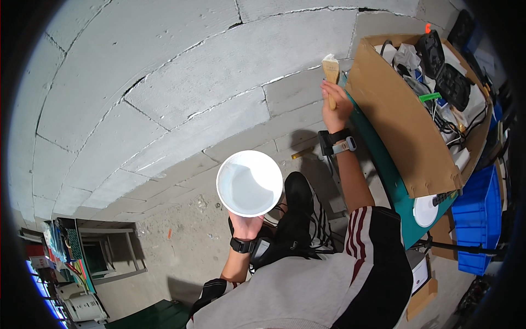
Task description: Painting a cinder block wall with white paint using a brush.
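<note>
the left hand [245,223] grasps the white tub [226,171] from its near side, fingers mostly hidden behind it; the tub is tilted so its inside faces up toward the head, above the floor [181,236] and in front of the shins; the right hand [337,103] is closed around the handle of the brush [331,69], its white-coated bristles uppermost, near the block wall [219,82]; whether they touch it, i cannot tell; a full carton [392,120] stands on the green table [406,223] to the right

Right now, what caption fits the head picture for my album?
Left hand supporting a white tub, right hand holding a wooden-handled brush, beside a grey block wall.
</note>
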Action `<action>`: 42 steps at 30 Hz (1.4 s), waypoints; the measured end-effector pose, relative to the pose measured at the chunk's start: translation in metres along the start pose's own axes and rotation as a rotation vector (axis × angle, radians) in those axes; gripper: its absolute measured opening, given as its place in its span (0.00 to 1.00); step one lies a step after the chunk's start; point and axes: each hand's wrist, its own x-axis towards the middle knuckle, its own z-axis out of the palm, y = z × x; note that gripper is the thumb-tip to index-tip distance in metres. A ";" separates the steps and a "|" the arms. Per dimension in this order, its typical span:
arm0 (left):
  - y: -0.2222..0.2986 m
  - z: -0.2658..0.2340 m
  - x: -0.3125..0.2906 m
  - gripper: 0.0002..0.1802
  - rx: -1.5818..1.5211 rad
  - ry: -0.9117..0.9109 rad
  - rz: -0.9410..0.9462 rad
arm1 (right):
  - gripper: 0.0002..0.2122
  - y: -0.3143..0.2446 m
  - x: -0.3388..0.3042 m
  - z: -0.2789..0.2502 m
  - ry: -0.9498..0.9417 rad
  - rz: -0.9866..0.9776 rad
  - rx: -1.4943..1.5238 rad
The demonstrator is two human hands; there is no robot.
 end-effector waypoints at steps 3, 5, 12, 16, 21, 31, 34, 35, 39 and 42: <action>-0.001 0.000 0.000 0.34 0.001 -0.006 0.000 | 0.06 0.004 0.003 -0.008 0.010 -0.026 0.177; -0.002 0.000 0.001 0.34 0.001 -0.008 -0.005 | 0.07 0.012 0.005 -0.016 0.007 -0.037 0.305; -0.005 0.004 -0.001 0.34 -0.008 -0.006 -0.026 | 0.17 0.020 0.001 0.003 0.214 0.290 0.584; -0.004 0.006 -0.003 0.35 -0.111 0.031 0.003 | 0.25 0.011 -0.007 0.006 0.130 0.564 0.894; -0.004 0.003 -0.004 0.36 -0.090 0.026 0.011 | 0.24 0.009 -0.008 -0.001 0.133 0.353 0.748; -0.005 0.006 -0.006 0.34 -0.068 -0.040 -0.045 | 0.19 0.014 0.005 0.002 0.185 0.143 -0.021; -0.006 0.003 -0.005 0.34 -0.031 -0.047 -0.027 | 0.18 -0.002 0.008 -0.004 0.107 0.153 0.005; -0.006 0.001 -0.005 0.34 -0.029 -0.045 -0.032 | 0.18 -0.006 0.010 -0.008 0.028 0.177 0.002; -0.006 0.004 -0.003 0.36 -0.070 -0.066 -0.023 | 0.18 -0.002 0.012 -0.018 -0.109 0.148 0.052; -0.008 0.005 -0.003 0.39 -0.101 -0.035 0.000 | 0.17 -0.005 0.010 -0.028 -0.142 0.060 0.108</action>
